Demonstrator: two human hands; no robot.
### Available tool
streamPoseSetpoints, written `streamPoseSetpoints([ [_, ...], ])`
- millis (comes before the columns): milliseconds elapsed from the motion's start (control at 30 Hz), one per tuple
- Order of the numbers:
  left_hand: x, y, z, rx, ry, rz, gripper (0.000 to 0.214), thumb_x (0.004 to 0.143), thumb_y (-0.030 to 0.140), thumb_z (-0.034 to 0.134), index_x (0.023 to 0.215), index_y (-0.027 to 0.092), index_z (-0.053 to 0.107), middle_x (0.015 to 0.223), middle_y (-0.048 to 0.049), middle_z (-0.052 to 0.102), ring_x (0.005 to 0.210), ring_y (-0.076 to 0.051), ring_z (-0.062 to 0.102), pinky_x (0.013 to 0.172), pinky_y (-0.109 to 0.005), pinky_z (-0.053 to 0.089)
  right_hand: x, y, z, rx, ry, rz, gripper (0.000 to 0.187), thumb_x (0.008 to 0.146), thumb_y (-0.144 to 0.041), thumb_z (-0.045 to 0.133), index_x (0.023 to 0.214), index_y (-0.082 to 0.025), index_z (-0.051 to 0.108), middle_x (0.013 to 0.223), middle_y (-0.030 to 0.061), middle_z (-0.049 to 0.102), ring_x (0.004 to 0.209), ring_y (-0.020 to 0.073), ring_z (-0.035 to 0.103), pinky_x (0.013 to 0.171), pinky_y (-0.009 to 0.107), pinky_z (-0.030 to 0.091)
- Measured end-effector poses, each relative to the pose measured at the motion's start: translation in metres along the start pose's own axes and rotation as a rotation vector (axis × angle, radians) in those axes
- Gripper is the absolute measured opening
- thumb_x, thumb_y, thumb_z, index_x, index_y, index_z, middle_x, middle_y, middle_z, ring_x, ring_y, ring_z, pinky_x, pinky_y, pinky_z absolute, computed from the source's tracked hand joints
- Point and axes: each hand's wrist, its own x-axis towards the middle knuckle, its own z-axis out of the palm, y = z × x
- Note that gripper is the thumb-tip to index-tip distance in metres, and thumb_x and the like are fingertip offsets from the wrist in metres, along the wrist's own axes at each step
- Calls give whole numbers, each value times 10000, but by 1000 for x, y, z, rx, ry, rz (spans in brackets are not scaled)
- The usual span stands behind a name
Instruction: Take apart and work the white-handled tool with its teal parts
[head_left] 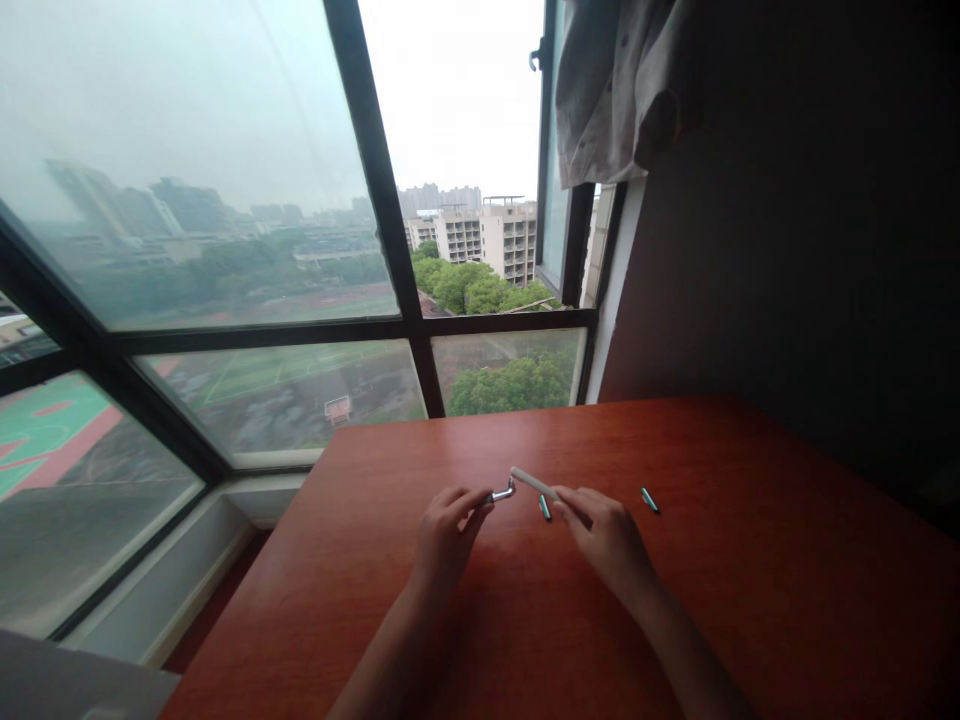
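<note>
Over the middle of the table, my left hand (448, 530) pinches a shiny metal razor handle (502, 494) whose bent neck points up to the right. A slim whitish stick (534, 484) is gripped between the thumb and fingers of my right hand (604, 532). The stick's far tip comes close to the razor handle's neck; whether they touch I cannot tell. Just below the stick lies a green and dark razor cartridge (544, 508) on the tabletop. Another razor cartridge (649, 500) lies to the right of my right hand.
The reddish-brown wooden table (360, 600) reaches to the windows. A dark window frame (420, 360) runs behind it, with one pane open. Grey cloth (615, 100) hangs at the upper right beside a dark wall (787, 250). A low ledge (202, 540) lies left of the table.
</note>
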Motion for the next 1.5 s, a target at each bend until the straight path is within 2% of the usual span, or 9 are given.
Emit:
streamPoseSetpoints([
  [133, 2, -2, 1, -223, -19, -129, 256, 871, 347, 582, 986, 177, 735, 775, -61, 686, 648, -155, 586, 585, -232, 453, 2, -5, -2, 174, 9, 45, 256, 903, -310, 514, 986, -188, 724, 877, 78, 735, 793, 213, 684, 697, 266, 515],
  [267, 3, -1, 2, -365, -39, -203, 283, 850, 367, 605, 985, 159, 742, 782, -73, 705, 685, -178, 613, 591, -240, 473, 2, -8, -4, 228, -38, 47, 264, 899, -325, 519, 984, -188, 728, 865, 76, 739, 784, 221, 683, 701, 280, 523],
  [433, 2, 0, 1, -390, -29, -231, 274, 830, 361, 628, 966, 157, 750, 769, -68, 710, 680, -181, 616, 601, -247, 476, 2, -8, -5, 198, -73, 15, 253, 890, -322, 534, 971, -191, 735, 845, 77, 738, 739, 215, 675, 669, 277, 515],
  [767, 3, 4, -1, -446, -57, -253, 301, 814, 379, 636, 957, 142, 756, 736, -63, 685, 658, -170, 585, 590, -240, 449, 3, -6, -4, 173, -27, 27, 253, 899, -305, 518, 971, -191, 731, 869, 82, 740, 777, 221, 683, 712, 292, 525],
  [1233, 3, 4, 0, -564, -20, -458, 408, 778, 482, 634, 914, 119, 759, 634, -22, 572, 588, -137, 437, 523, -221, 328, 2, -12, -6, 274, -87, 28, 266, 891, -330, 534, 979, -179, 733, 848, 69, 740, 735, 208, 673, 646, 269, 509],
  [1333, 4, 5, -2, -571, -50, -458, 398, 779, 480, 636, 880, 114, 759, 614, -12, 545, 576, -128, 419, 521, -220, 316, 2, -11, -5, 254, -86, 13, 260, 891, -324, 535, 979, -178, 731, 854, 74, 736, 744, 208, 669, 657, 272, 506],
  [1500, 3, 9, -1, -600, -151, -408, 396, 789, 463, 635, 942, 120, 760, 608, -5, 526, 601, -137, 436, 553, -225, 341, 3, -8, -6, 175, -48, -7, 261, 918, -311, 497, 994, -191, 716, 851, 78, 725, 757, 207, 661, 701, 282, 498],
])
